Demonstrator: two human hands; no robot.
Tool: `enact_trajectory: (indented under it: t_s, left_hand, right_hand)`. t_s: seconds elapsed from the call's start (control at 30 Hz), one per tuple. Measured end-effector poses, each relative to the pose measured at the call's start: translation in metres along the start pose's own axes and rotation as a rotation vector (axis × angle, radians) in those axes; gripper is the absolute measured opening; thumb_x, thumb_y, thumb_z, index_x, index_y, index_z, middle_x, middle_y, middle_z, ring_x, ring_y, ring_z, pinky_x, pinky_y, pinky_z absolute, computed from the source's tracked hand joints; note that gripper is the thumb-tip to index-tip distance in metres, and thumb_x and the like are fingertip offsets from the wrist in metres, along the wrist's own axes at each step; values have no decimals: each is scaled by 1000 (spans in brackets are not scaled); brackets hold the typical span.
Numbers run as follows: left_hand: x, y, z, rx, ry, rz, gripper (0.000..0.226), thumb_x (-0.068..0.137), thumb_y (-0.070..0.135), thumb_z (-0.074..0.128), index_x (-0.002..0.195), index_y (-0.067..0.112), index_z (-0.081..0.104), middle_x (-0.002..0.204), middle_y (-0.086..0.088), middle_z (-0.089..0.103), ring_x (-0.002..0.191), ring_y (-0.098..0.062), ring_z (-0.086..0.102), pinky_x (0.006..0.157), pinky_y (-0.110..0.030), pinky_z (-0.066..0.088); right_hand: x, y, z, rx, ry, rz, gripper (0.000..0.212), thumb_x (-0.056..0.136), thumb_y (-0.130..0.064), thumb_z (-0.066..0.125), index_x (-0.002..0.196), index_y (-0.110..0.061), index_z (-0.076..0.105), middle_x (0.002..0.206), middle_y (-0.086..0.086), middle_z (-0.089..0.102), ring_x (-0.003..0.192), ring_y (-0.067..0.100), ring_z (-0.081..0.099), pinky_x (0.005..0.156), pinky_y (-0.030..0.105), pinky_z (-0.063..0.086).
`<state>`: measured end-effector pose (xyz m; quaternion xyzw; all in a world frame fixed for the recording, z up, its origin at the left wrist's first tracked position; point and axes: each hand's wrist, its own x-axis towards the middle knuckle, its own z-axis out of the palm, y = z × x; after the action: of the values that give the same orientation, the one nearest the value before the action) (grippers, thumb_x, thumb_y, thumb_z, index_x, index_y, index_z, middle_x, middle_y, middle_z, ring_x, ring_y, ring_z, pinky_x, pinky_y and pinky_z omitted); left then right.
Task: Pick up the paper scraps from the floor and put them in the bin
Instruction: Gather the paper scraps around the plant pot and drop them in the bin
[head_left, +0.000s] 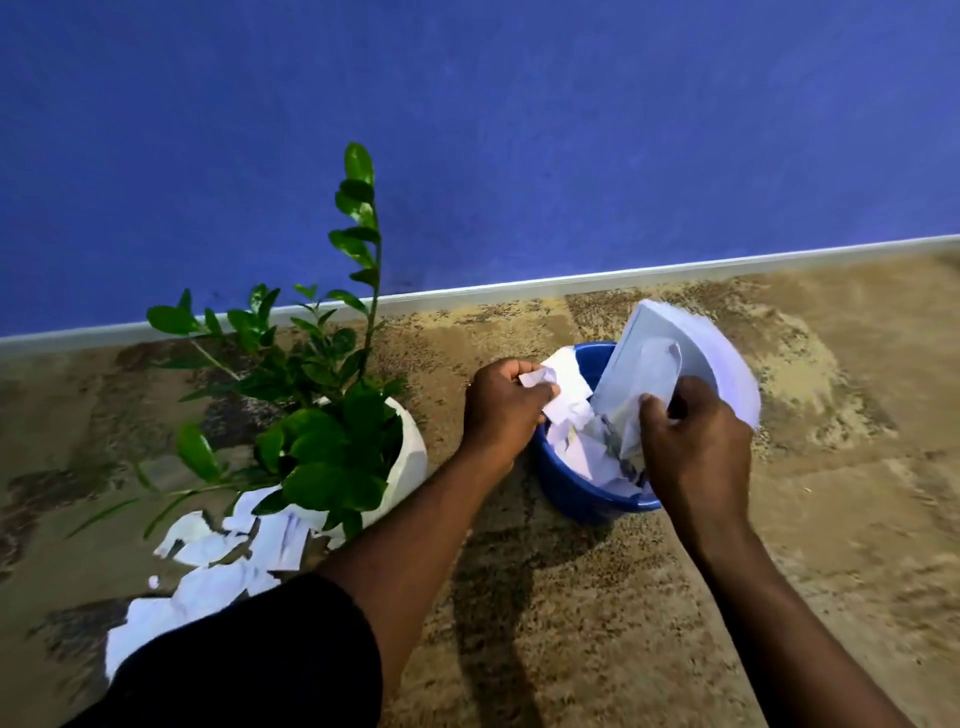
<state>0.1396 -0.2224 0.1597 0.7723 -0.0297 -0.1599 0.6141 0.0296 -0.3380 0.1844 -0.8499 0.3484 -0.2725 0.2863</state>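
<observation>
A blue round bin (563, 486) stands on the brown floor near the wall, with white paper inside it. My left hand (501, 408) is over the bin's left rim, closed on crumpled paper scraps (558, 387). Over the bin's right side, my right hand (693, 441) grips a stack of larger white sheets (691, 345) that tilts into the bin. More torn white paper scraps (218, 566) lie on the floor at the lower left, in front of the plant pot.
A green leafy plant (311, 395) in a white pot (410, 457) stands left of the bin, leaves hanging over the floor scraps. A blue wall (519, 130) with a pale skirting runs behind. Mottled brown floor (597, 623) spreads in front and to the right.
</observation>
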Motion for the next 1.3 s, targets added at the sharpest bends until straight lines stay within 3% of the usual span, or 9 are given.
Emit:
enact_trajectory:
  t_s: [0.2, 0.47, 0.73, 0.8, 0.9, 1.03, 1.13, 1.2, 1.3]
  left_hand:
    - [3, 12, 23, 129, -48, 93, 11, 77, 20, 75, 87, 17, 71, 82, -2, 73, 68, -19, 69, 67, -39, 60]
    - [1, 10, 27, 144, -70, 125, 18, 79, 19, 74, 96, 15, 71, 86, -2, 73, 72, -16, 69, 71, -40, 60]
    - [-1, 10, 35, 44, -156, 124, 31, 83, 26, 70, 112, 15, 67, 104, -5, 71, 92, -18, 68, 82, -43, 57]
    - [-4, 14, 34, 98, -234, 124, 43, 87, 28, 65, 128, 19, 57, 127, -5, 61, 112, -18, 60, 96, -36, 49]
    - [-19, 11, 29, 196, -309, 93, 53, 94, 21, 55, 144, 24, 38, 141, -5, 49, 120, -19, 54, 87, -19, 41]
    - [-55, -20, -4, 188, -159, 97, 53, 90, 0, 49, 141, 12, 43, 133, -12, 57, 118, -23, 54, 72, 5, 28]
    - [-82, -73, -40, 153, -71, 41, 45, 89, 15, 47, 133, 20, 52, 129, -6, 61, 116, -19, 58, 97, -19, 44]
    - [-102, -110, -70, 135, 13, 1, 45, 84, 30, 42, 126, 25, 57, 123, -3, 65, 112, -17, 61, 96, -34, 50]
    - [-120, -153, -119, 261, 126, -38, 39, 88, 18, 48, 125, 22, 59, 124, 0, 63, 114, -12, 58, 98, -30, 48]
  right_hand:
    - [16, -4, -4, -55, 56, -22, 27, 88, -21, 54, 65, -8, 47, 61, 15, 53, 58, 33, 47, 54, 31, 31]
    - [23, 0, 0, -46, 52, 18, 24, 87, -19, 55, 67, -6, 57, 63, 16, 60, 49, 22, 44, 46, 27, 25]
    - [14, -6, 8, -37, 20, 40, 32, 85, -14, 63, 116, -3, 64, 113, 18, 67, 103, 33, 62, 87, 32, 46]
    - [8, -9, 12, -41, 22, 26, 36, 84, -13, 64, 119, -3, 62, 116, 19, 65, 107, 34, 60, 90, 35, 45]
    - [-14, -12, 20, -22, 9, -43, 32, 83, -10, 65, 114, -2, 62, 110, 22, 64, 102, 37, 60, 87, 38, 45]
    - [-61, -7, 47, 29, -122, -128, 28, 77, -20, 61, 100, -5, 65, 92, 19, 66, 89, 38, 59, 79, 43, 47]
    - [-101, -6, 75, -19, -295, -102, 34, 74, -25, 66, 104, -9, 65, 96, 16, 67, 92, 35, 62, 76, 39, 47]
    - [-136, -12, 94, 0, -392, -110, 36, 74, -20, 72, 107, -8, 65, 103, 17, 66, 92, 35, 63, 77, 38, 49]
    - [-188, -27, 122, 64, -527, -133, 44, 77, -17, 76, 119, -10, 63, 115, 15, 61, 81, 25, 67, 69, 30, 51]
